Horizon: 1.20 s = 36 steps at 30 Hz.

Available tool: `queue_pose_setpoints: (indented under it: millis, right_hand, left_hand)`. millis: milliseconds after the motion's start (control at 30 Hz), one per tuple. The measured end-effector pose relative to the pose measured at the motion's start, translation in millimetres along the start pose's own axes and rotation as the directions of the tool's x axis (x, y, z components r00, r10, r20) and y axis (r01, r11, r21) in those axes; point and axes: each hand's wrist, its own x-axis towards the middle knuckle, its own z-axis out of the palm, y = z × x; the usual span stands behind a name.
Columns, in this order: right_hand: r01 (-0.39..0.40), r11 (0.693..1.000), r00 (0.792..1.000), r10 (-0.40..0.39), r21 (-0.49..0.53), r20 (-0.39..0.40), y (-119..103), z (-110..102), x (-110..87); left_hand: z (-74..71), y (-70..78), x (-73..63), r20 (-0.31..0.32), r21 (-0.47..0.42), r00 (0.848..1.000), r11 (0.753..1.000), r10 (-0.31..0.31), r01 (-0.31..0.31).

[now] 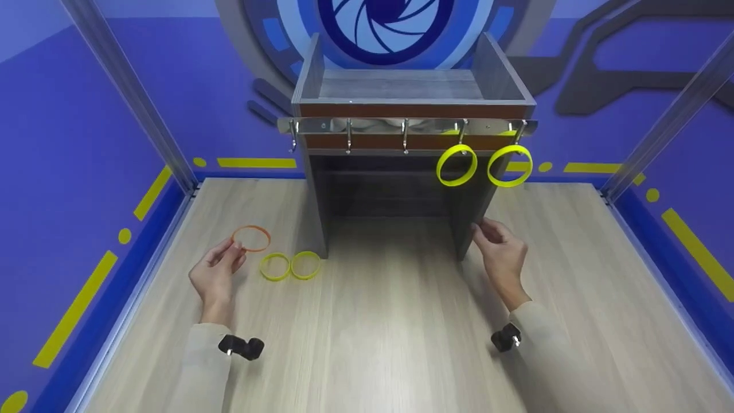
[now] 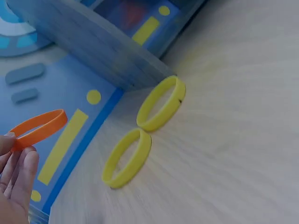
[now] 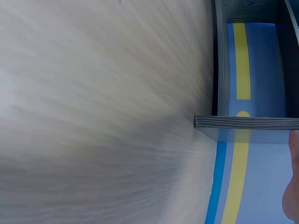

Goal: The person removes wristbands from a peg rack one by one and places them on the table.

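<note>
At the left, my left hand (image 1: pixel 213 278) pinches an orange silicone wristband (image 2: pixel 43 133) by its edge, raised over the table. Two yellow wristbands (image 2: pixel 174 102) lie side by side on the table, just right of that hand and close to the foot of the grey shelf's left panel. My right hand (image 1: pixel 503 250) is at the outer face of the shelf's right panel (image 1: pixel 463 221), fingertips against it near the front edge. In the right wrist view only a fingertip (image 3: pixel 294 144) shows at this panel.
A metal hook rail (image 1: pixel 378 126) runs across the front of the wooden shelf. Two more yellow wristbands (image 1: pixel 457 184) hang from its two rightmost hooks; the other hooks hold nothing. Blue printed walls (image 1: pixel 143 69) enclose the wooden tabletop (image 1: pixel 378 321) at the back and sides.
</note>
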Motion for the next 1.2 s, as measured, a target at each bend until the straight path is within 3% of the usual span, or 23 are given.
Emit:
queue_pose_setpoints:
  millis: [233, 500, 867, 1200]
  right_hand:
    - [-0.002, 1.000, 1.000, 0.002, -0.010, -0.013, 13.0, 2.1, 3.3]
    - [-0.022, 0.999, 1.000, 0.022, -0.026, -0.002, 40.9, 2.3, 8.8]
    - [-0.023, 1.000, 0.999, 0.023, -0.012, 0.022, 43.8, 0.5, 7.6]
    - [0.003, 1.000, 1.000, -0.002, -0.015, 0.019, 43.1, 0.3, 7.3]
  left_hand:
    - [-13.2, -6.8, 4.1, -0.053, 0.029, 0.999, 1.000, -0.006, 0.007]
    - [-29.8, -12.7, 3.1, -0.124, 0.075, 0.979, 0.982, -0.161, 0.171]
    - [-38.1, -23.2, 1.9, -0.077, 0.213, 0.990, 0.968, -0.119, 0.133]
    - [-41.9, -25.8, -1.7, -0.096, 0.257, 0.991, 0.960, -0.089, 0.111]
